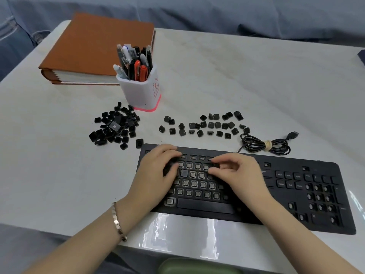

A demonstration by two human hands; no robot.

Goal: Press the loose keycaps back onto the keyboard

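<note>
1. Keycap [214,165]: looks pinched btwn thumb & forefinger of right hand [237,173], low over the keyboard [296,194] top rows; bare stems just below the grip.
2. Left hand [158,171]: fingers bent onto keys left of the grip; can't tell if it holds anything.
3. To do it well, I'd say: square cap over its stem, push straight down, no tilt.
4. Loose caps [209,125] lie beyond the grip; pile [114,125] further left, by the pen pot [142,91].

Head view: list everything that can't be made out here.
Keys of the keyboard under the left hand and right hand: covered by the fingers, so is whether either holds a keycap.
Legends on the piled keycaps and scattered keycaps: too small, blurred.
Red print on the pen holder: too small.
At the bottom edge, the green object: cut off.
</note>
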